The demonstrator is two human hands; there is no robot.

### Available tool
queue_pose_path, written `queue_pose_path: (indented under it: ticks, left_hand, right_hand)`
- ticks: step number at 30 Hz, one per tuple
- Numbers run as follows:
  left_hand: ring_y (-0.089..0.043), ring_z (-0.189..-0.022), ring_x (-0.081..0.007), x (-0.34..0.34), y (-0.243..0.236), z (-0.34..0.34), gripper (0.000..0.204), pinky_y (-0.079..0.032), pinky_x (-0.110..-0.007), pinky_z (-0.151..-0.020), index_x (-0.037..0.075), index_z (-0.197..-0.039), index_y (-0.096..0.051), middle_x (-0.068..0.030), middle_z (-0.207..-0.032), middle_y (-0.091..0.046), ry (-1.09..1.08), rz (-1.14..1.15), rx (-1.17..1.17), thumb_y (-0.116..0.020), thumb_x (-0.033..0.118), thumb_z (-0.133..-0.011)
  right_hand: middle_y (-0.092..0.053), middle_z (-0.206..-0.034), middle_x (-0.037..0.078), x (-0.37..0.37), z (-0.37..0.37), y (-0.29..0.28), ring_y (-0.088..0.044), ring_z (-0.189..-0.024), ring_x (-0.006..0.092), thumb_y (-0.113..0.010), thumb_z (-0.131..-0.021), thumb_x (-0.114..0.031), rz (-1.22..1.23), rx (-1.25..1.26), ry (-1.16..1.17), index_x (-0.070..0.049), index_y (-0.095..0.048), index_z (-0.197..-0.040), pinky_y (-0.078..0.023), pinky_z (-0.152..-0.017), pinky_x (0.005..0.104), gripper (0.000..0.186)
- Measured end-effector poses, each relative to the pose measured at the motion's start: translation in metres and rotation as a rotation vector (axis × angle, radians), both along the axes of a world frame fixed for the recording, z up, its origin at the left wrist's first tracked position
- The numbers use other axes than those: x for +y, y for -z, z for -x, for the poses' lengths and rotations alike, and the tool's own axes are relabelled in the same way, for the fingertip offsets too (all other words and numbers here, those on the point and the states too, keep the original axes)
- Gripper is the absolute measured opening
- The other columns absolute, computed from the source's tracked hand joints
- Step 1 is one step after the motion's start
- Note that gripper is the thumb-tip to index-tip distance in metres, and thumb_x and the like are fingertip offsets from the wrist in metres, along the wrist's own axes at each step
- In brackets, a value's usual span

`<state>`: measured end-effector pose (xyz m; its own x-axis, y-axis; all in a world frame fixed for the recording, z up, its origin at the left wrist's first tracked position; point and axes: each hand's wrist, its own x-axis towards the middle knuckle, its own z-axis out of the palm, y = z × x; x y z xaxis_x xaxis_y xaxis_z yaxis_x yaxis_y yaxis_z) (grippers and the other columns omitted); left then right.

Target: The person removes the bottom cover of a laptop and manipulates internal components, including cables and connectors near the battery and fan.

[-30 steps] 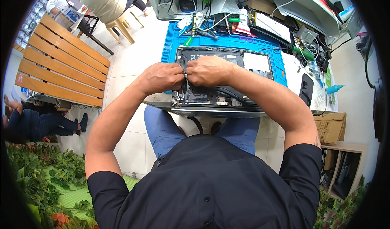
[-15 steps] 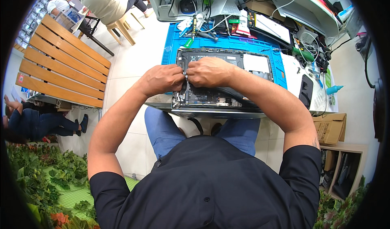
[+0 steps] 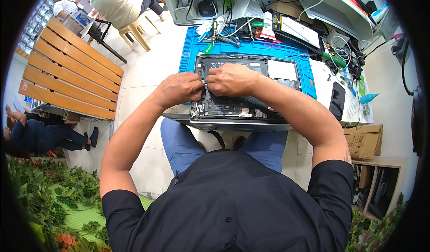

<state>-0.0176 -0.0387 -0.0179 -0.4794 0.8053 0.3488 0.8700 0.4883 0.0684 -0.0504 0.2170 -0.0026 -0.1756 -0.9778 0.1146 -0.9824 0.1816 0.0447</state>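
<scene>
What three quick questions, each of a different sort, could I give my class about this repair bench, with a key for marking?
1. Multiple choice: what colour is the mat seen along the far edge of the opened laptop?
A green
B blue
C red

2. True or false: the left hand and the right hand are close together over the left part of the laptop.

3. Fill the gap: from the person's viewpoint, the dark phone lies to the ____ of the laptop.

Key:
1. B
2. True
3. right
</scene>
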Motion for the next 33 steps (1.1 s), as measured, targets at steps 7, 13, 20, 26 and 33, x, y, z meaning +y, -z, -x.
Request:
queue_pose_path:
  ticks: [7, 13, 20, 26, 33]
  left_hand:
    - [-0.073, -0.084, -0.0282, 0.002, -0.018, -0.005, 0.011, -0.061, -0.039, -0.077, 0.008, -0.098, -0.08, -0.0071, -0.092, -0.073, -0.154, -0.131, -0.316, -0.079, 0.012, -0.087]
    - [-0.075, -0.081, -0.0291, 0.005, -0.022, -0.003, 0.013, -0.06, -0.039, -0.075, 0.005, -0.099, -0.082, -0.0101, -0.09, -0.075, -0.242, -0.085, -0.365, -0.08, 0.01, -0.087]
    - [-0.076, -0.076, -0.0268, 0.024, -0.035, -0.018, 0.017, -0.061, -0.037, -0.075, 0.0, -0.094, -0.081, -0.0165, -0.084, -0.077, -0.507, -0.113, -0.601, -0.081, 0.015, -0.085]
    - [-0.078, -0.076, -0.0292, 0.033, -0.034, -0.031, 0.018, -0.061, -0.039, -0.075, 0.001, -0.091, -0.082, -0.0168, -0.081, -0.078, -0.582, -0.089, -0.555, -0.079, 0.017, -0.084]
    - [-0.078, -0.079, -0.0348, 0.036, -0.027, -0.032, 0.019, -0.061, -0.043, -0.078, 0.0, -0.09, -0.081, -0.0177, -0.081, -0.078, -0.632, -0.083, -0.478, -0.078, 0.019, -0.088]
  right_hand:
    - [-0.071, -0.097, 0.008, 0.002, 0.003, 0.008, -0.069, -0.101, 0.0281, -0.066, -0.095, -0.023, 0.046, 0.044, -0.029, -0.004, -0.073, -0.09, -0.062, -0.079, 0.0412, 0.02]
    - [-0.071, -0.097, 0.008, 0.002, 0.003, 0.008, -0.069, -0.101, 0.0277, -0.065, -0.096, -0.023, 0.051, 0.046, -0.032, -0.004, -0.073, -0.091, -0.062, -0.08, 0.0397, 0.021]
    - [-0.07, -0.095, 0.009, 0.003, 0.002, 0.01, -0.069, -0.099, 0.0281, -0.065, -0.096, -0.023, 0.055, 0.021, -0.008, -0.004, -0.072, -0.09, -0.061, -0.08, 0.0403, 0.021]
    - [-0.07, -0.094, 0.009, 0.003, 0.004, 0.012, -0.069, -0.099, 0.0285, -0.066, -0.095, -0.022, 0.08, 0.022, -0.022, -0.004, -0.072, -0.089, -0.061, -0.08, 0.0408, 0.02]
    - [-0.07, -0.094, 0.009, 0.002, 0.002, 0.01, -0.069, -0.099, 0.0285, -0.067, -0.094, -0.021, 0.084, 0.026, -0.016, -0.004, -0.072, -0.086, -0.062, -0.079, 0.0412, 0.019]
